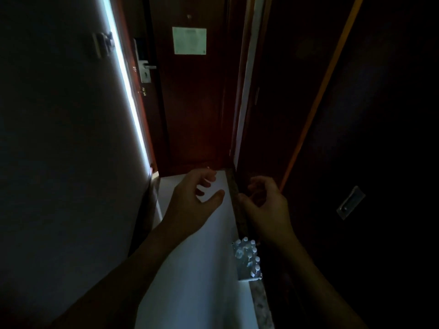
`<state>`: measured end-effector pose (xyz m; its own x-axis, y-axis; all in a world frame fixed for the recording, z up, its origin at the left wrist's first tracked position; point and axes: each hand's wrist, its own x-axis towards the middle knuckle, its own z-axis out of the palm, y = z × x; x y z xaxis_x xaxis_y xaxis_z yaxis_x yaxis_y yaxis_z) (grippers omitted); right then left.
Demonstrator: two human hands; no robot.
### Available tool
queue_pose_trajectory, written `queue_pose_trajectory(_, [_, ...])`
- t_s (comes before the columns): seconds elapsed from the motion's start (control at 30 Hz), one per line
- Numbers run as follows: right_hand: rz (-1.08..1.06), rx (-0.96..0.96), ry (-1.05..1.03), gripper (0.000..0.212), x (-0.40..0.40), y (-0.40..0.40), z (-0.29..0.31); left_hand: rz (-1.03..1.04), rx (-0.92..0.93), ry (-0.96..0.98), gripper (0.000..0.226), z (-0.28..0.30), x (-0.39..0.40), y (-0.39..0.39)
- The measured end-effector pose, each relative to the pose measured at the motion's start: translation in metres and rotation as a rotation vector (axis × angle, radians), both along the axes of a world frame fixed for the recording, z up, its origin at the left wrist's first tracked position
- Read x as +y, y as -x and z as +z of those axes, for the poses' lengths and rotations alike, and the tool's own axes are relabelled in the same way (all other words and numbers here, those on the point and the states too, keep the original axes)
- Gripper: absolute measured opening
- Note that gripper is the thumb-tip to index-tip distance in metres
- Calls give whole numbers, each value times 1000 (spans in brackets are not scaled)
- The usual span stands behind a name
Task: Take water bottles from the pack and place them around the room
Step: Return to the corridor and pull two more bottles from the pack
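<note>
A shrink-wrapped pack of water bottles [248,260] with white caps stands on the pale floor against the dark wall base at lower right. Both my arms reach forward above it in a dim, narrow hallway. My left hand [194,198] is held out with fingers spread and curled, holding nothing. My right hand [264,205] hovers to its right, fingers loosely curled with a gap between thumb and fingers, also holding nothing. The right forearm passes just right of the pack. Neither hand touches the bottles.
A dark wooden door [190,103] with a metal lever lock [145,67] and a posted notice [189,40] closes the hallway ahead. A white wall [59,138] is on the left, dark wooden panels [356,115] with a recessed metal pull [351,202] on the right.
</note>
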<state>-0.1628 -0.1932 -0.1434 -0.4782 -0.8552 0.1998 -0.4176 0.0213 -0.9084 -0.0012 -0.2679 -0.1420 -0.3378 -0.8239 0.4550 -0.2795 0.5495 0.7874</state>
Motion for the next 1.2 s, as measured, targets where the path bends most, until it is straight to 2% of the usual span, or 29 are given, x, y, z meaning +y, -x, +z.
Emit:
queue_pose_trajectory(0.43, [-126, -117, -97, 41, -193, 121, -87, -101, -131, -75, 38, -85, -201, 123])
queue_pose_trajectory(0.7, [-317, -233, -269, 34, -242, 204, -190, -195, -227, -286, 36, -199, -280, 209])
queue_pose_trajectory(0.9, [-514, -286, -395, 22, -255, 238, -358, -289, -356, -486, 39, -366, -314, 267])
queue_pose_trajectory(1.1, [-654, -369, -596, 34, -257, 232, -593, -367, -557, -679, 43, -604, -312, 298])
queue_pose_trajectory(1.2, [-681, -385, -713, 43, -253, 223, -716, -370, -613, -708, 47, -725, -305, 303])
